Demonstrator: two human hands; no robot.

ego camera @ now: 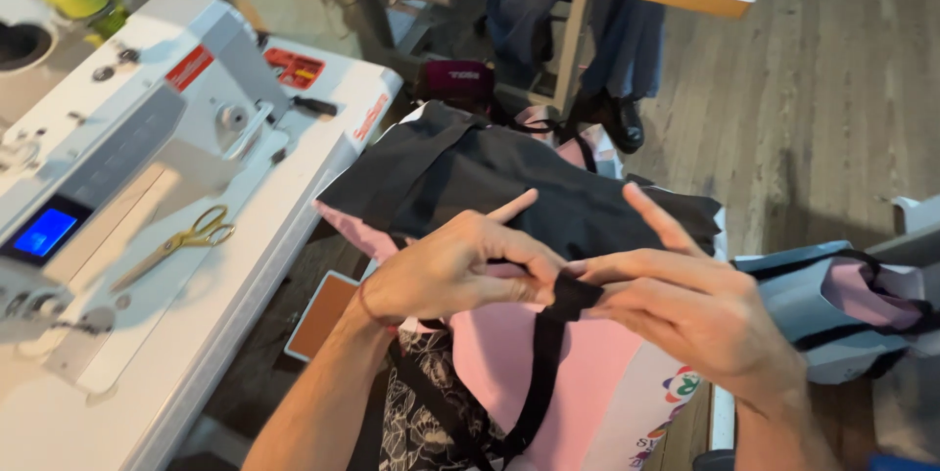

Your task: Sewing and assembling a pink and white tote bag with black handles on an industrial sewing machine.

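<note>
My left hand (452,267) and my right hand (685,306) meet in the middle of the view, both pinching a black fabric strap (537,365). The strap runs down from my fingers over a pink fabric bag piece (578,373) lying on my lap. Each index finger points outward. Beyond my hands lies a stack of black fabric pieces (490,177). A patterned black and white garment (431,412) shows under my left forearm.
A white sewing machine (137,128) with a lit blue screen stands on the white table (245,285) at left, with gold scissors (181,241) beside it. A grey-blue and pink bag (832,305) lies at right. Someone's legs and a black shoe (627,123) show under a far table.
</note>
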